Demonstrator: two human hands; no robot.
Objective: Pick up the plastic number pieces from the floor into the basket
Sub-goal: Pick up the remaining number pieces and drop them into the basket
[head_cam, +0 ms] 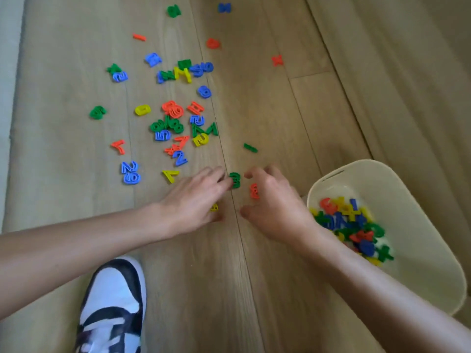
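Several plastic number pieces in red, blue, green and yellow lie scattered on the wooden floor (267, 118). My left hand (193, 200) reaches low over the floor, its fingertips touching a green 3 (235, 180); a yellow piece (214, 207) peeks out under its palm. My right hand (272, 202) hovers just right of it with curled fingers, and a red piece (254, 191) shows at its palm. The cream basket (418, 200) stands at the right with several coloured pieces inside.
A black-and-white sneaker (112, 307) rests on the floor at the bottom left. A dense cluster of pieces (178, 123) lies ahead of my hands. A lone green bar (250, 148) and a red X (277, 60) sit farther right.
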